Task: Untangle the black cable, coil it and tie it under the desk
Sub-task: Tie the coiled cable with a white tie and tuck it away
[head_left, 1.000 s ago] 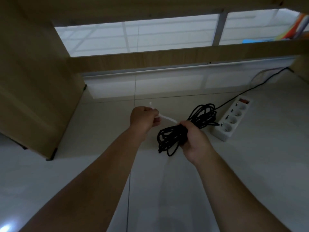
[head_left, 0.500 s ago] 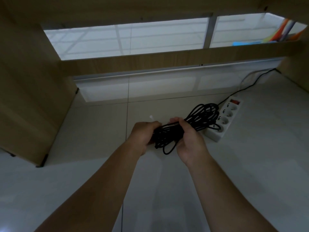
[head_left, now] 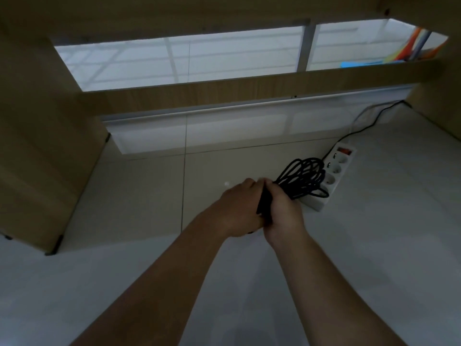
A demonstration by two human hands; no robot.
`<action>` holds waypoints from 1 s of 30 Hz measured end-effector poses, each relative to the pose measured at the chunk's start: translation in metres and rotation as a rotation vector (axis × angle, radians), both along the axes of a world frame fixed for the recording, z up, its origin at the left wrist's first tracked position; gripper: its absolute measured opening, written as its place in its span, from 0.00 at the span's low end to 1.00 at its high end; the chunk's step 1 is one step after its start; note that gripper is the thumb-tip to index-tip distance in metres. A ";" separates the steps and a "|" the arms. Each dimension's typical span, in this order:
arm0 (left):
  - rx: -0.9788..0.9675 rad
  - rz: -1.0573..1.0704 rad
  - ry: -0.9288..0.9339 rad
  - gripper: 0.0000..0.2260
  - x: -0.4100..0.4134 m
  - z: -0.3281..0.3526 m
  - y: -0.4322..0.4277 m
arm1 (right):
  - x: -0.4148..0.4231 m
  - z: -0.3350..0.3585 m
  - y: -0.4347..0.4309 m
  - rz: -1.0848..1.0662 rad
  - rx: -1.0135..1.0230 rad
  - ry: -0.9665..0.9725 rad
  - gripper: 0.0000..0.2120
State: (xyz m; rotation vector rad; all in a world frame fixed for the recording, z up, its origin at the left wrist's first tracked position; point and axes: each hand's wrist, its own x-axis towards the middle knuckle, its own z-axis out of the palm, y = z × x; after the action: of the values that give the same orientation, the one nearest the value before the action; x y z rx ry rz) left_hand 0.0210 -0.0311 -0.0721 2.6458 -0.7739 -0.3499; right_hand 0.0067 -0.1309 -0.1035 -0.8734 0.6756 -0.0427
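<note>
The black cable [head_left: 303,179] is bundled into a coil above the tiled floor under the desk. Both hands clasp its near end side by side. My left hand [head_left: 239,208] wraps the bundle from the left and my right hand [head_left: 283,208] from the right, thumbs touching on top. The far loops stick out past my right hand toward the power strip. A small white tip of the tie [head_left: 226,183] shows just left of my left hand; the rest of the tie is hidden by the hands.
A white power strip [head_left: 335,171] with a red switch lies on the floor behind the coil, its own black lead [head_left: 369,124] running to the back right. A wooden desk side panel [head_left: 42,151] stands at left, a wooden crossbar [head_left: 249,92] behind.
My left hand, which held the white tie out to the left, has come in against my right hand. Both hands now close over the near end of the coil.
</note>
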 end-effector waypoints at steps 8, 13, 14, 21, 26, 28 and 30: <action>-0.163 0.113 -0.163 0.25 -0.006 -0.010 -0.010 | 0.007 0.001 -0.003 0.077 0.103 0.004 0.16; -0.114 0.216 -0.254 0.15 -0.003 -0.013 -0.016 | 0.005 0.004 0.004 0.115 0.156 -0.002 0.17; -0.106 0.225 -0.285 0.15 -0.003 -0.015 -0.016 | 0.005 0.005 0.007 0.126 0.155 -0.004 0.18; -0.034 0.235 -0.346 0.07 0.004 -0.017 -0.011 | -0.001 0.002 0.015 0.167 0.120 -0.067 0.17; -0.045 0.228 -0.205 0.09 0.020 -0.013 0.003 | -0.007 0.001 0.010 0.176 0.063 -0.285 0.09; -0.019 0.187 -0.206 0.09 0.025 -0.011 0.008 | -0.004 0.000 0.006 0.233 -0.095 -0.213 0.11; -0.010 0.161 -0.199 0.08 0.026 -0.013 0.010 | -0.002 0.000 0.000 0.333 -0.459 -0.051 0.12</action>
State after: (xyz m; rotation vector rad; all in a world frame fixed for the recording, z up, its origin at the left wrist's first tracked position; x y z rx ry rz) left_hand 0.0470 -0.0208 -0.0847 2.7397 -0.6128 -0.0407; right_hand 0.0045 -0.1312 -0.1037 -1.4136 0.4700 0.0819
